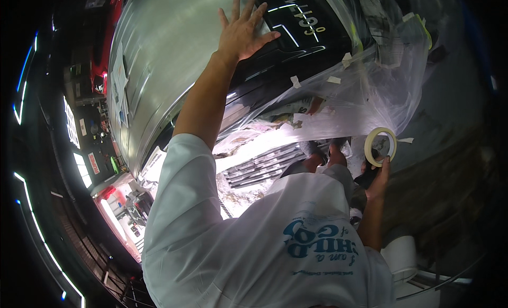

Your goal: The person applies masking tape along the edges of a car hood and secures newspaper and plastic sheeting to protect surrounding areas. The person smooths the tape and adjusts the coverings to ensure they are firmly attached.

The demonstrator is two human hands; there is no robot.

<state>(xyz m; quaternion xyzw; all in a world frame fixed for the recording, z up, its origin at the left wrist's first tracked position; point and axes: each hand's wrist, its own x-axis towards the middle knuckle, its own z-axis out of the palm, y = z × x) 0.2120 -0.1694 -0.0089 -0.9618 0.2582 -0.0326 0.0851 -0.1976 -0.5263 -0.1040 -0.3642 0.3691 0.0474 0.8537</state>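
Nearest the camera spread a white short-sleeved T-shirt with blue lettering (238, 255), worn by the person. Beyond it, the left hand (241, 35) reached to the far side and lay palm down, its fingers widely spread, gripping nothing, against the glossy black curved panel (328, 27) where it met the broad silver-grey panel (169, 43). On the right, the right hand (378, 182) had its fingers closed on the near edge of a cream-coloured ring-shaped roll of tape (369, 147), which was held off to the right of the panels, a short loose tail (406, 140) sticking out to its right.

The roll looked light and fairly stiff, probably tacky on its sides; the rim seemed the best hold, pinched across its width, with the tail kept free. The clear thin plastic sheeting (381, 101) appeared soft, slippery and easily torn, better taken at an edge. The black panel looked hard, smooth and easily scratched, suited to a flat palm.

Counted, there were two hands, one roll with one tail, and one panel of each colour. Three small pale tape scraps, one left (295, 82), one middle (333, 79) and one right (346, 59), dotted the sheeting's far left part. One white round bucket (399, 255) stood near right.
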